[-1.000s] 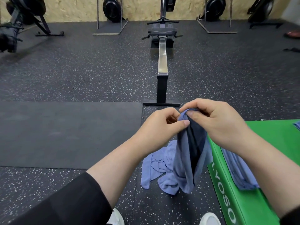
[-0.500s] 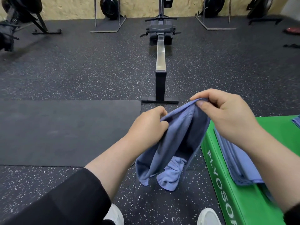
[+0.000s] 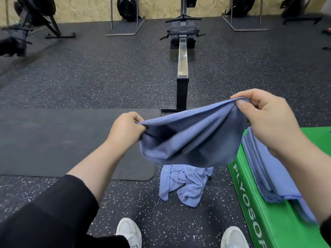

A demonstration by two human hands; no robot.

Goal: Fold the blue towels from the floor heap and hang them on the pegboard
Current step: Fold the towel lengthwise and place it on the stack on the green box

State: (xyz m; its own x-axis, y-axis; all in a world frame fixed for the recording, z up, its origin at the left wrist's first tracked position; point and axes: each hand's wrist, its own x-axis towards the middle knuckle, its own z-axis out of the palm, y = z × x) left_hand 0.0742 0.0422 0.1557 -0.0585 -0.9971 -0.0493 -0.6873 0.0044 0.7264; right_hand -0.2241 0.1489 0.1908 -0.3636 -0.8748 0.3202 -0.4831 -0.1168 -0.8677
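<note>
A blue towel (image 3: 193, 136) hangs stretched between my two hands above the floor. My left hand (image 3: 125, 129) grips its left corner and my right hand (image 3: 265, 115) pinches its right corner, higher up. Below it a crumpled blue towel (image 3: 186, 183) lies on the speckled rubber floor. A stack of folded blue towels (image 3: 265, 172) rests on the green plyo box (image 3: 268, 221) at the right. No pegboard is in view.
A black mat (image 3: 62, 140) lies on the floor to the left. A rowing machine (image 3: 182, 56) stretches straight ahead, its foot just beyond the held towel. More machines stand along the far wooden wall. My white shoes (image 3: 129, 231) show at the bottom.
My hands have moved apart, the left going left and the right going up and right. The towel went from bunched between them to spread wide.
</note>
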